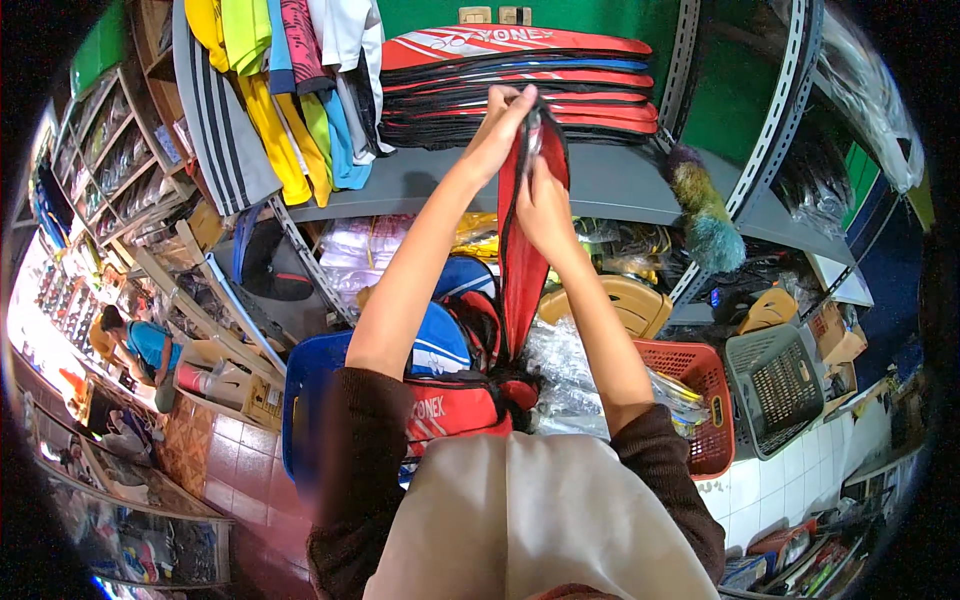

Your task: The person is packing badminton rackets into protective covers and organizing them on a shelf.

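My left hand (498, 130) pinches the upper end of a long red and black zipped bag (518, 290), holding it up in front of the shelf. My right hand (540, 205) grips the same bag a little lower, its thumb along the black zipper edge. The bag hangs down to a pile of red, blue and black bags (452, 428) below me. Just behind my hands, a stack of red and black bags (420, 55) lies on the grey shelf (420, 195).
Clothes (260, 130) hang upper left, a duster (705, 210) at the shelf's right. Below stand a blue tub (305, 400), a red basket (705, 450) of plastic-wrapped items and a grey basket (770, 390). A person (150, 350) in blue is at the left.
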A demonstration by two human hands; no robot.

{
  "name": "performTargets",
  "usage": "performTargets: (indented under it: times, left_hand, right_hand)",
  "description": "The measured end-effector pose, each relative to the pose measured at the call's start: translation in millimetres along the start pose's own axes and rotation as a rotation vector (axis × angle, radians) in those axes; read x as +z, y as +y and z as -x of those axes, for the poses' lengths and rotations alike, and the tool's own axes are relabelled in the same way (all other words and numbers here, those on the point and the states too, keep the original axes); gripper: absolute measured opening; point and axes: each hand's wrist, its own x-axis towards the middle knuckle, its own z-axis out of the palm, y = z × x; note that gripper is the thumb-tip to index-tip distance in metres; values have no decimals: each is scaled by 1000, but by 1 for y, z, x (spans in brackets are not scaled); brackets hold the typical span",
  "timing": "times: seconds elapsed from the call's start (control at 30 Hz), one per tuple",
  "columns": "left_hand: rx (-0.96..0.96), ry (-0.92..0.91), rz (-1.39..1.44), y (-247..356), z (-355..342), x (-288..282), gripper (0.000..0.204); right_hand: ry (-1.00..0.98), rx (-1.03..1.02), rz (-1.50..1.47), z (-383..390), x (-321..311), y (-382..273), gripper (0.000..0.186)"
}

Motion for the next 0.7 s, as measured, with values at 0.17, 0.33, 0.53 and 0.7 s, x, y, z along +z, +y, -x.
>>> performTargets:
  times: [0.17, 0.33, 0.53, 0.7]
  left_hand:
    - [285, 25, -254, 13, -12, -9, 65]
    - [492, 151, -126, 36, -41, -32, 57]
    - [530, 25, 169, 96, -82, -20, 37]
    - [249, 182, 199, 142, -91, -2, 51]
  right_hand:
    - [93, 1, 48, -29, -10, -18, 18]
    - [171, -194, 2, -70, -36, -54, 22]
    - [197, -289, 320, -127, -83, -110, 26]
    - [311, -347, 444, -158, -116, -150, 16]
